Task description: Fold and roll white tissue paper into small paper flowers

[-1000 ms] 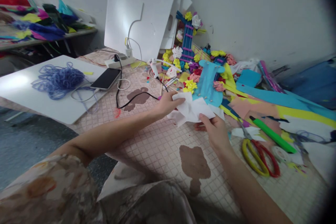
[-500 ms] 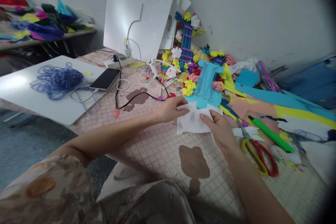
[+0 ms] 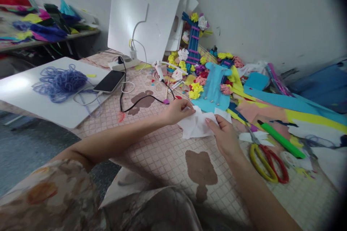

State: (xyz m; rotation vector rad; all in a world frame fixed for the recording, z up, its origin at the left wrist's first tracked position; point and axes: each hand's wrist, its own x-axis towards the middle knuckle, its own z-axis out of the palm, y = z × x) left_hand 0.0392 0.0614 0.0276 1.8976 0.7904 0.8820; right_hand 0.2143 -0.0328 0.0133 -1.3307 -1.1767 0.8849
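A crumpled piece of white paper [image 3: 197,126] is stretched between my two hands, just above the patterned tablecloth. My left hand [image 3: 177,112] pinches its upper left edge between thumb and fingers. On the paper's right side, my right hand [image 3: 224,131] grips with the thumb on top; its other fingers are partly hidden behind. Right beyond the paper lies a light blue cut-out shape [image 3: 214,86] with small pale pieces on it. Yellow crepe paper flowers [image 3: 196,91] sit at its left edge.
Scissors [image 3: 267,162] with yellow and red handles and a green cutter [image 3: 282,139] lie at right. A glue gun [image 3: 158,70] stands behind, its black cord running across the table. At left, purple yarn [image 3: 63,81] and a phone [image 3: 110,81] rest on a white board [image 3: 54,110].
The white paper has changed shape between my hands, its upper edge now more gathered near the left fingers. My right hand has shifted slightly left. The things on the table have stayed put.
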